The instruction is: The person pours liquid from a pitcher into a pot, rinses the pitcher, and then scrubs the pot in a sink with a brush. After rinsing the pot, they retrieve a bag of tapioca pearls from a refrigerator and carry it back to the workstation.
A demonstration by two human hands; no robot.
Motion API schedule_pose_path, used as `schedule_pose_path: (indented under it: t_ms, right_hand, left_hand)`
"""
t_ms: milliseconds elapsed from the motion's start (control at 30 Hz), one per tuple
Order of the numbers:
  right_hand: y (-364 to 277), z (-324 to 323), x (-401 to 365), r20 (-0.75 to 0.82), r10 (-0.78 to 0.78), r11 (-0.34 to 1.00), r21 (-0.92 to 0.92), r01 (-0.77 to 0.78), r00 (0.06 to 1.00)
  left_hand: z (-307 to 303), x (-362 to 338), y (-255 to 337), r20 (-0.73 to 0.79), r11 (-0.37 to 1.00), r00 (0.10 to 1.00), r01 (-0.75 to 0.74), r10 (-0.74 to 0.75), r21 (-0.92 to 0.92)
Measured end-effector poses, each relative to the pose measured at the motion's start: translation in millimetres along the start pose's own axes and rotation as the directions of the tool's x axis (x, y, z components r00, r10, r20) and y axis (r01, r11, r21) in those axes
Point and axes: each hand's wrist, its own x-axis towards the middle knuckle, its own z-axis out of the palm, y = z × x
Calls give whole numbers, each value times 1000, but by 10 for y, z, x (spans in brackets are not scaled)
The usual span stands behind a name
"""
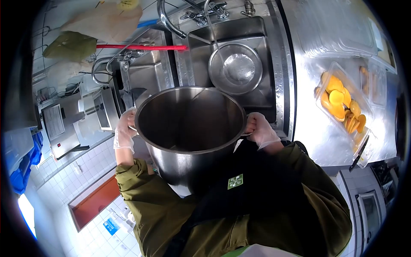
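Steel pot (pixel 190 128) is gripped at both rim handles: left hand (pixel 124 132) and right hand (pixel 261 130), gloved fingers curled shut, seemingly just before the sink (pixel 246 31).

Big round pot (pixel 190 128). Shiny silver metal. Deep, with straight sides. No lid, open mouth faces up. Inside looks empty and dark grey. Held up off any table, tipped a little. Sits right between both hands: left hand (pixel 124 130) grips its left edge, right hand (pixel 261 130) grips its right edge, both near rim.
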Motion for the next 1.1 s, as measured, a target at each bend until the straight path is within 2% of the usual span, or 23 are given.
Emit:
schedule_pose_path:
  t_ms: [33,233,300,367,500,567,633,733,800,867,933,1100]
  right_hand:
    - [-27,11,4,-20,53,995,84,-52,998]
    - [-57,-12,88,-39,105,978,183,-96,994]
    - [-39,-35,100,-34,-15,1000,-23,15,999]
    - [-24,-71,143,-39,-60,992,-115,55,997]
    - [-50,-72,101,-2,-106,987,-118,105,994]
    - [-18,-199,116,146,-215,911,-328,252,966]
    - [53,-574,297,394,-262,622,-629,466,881]
    - [-23,-472,213,330,-263,512,-749,421,907]
    - [-12,-407,217,278,-289,650,-646,401,916]
    - [-16,-385,222,258,-315,682,-608,407,913]
    - [-34,-379,222,272,-347,622,-649,438,897]
    - [-81,-377,274,285,-343,643,-624,445,895]
  left_hand:
    - [28,23,14,-7,1000,1000,8,-8,0]
    - [62,170,102,2,992,995,98,-98,-78]
    - [105,192,105,-31,995,996,79,-82,-66]
    - [137,224,112,-71,999,997,39,-41,-27]
    - [215,303,132,-40,998,998,40,-39,40]
    - [313,312,135,-55,997,997,56,-53,49]
    - [312,371,160,-1,994,994,110,-110,-2]
    - [375,403,171,34,988,987,156,-156,12]
    - [402,428,185,35,987,987,157,-159,42]
    - [398,478,199,30,988,989,145,-147,61]
    - [436,512,207,8,987,991,130,-131,99]
    - [429,662,256,43,980,992,109,-118,168]
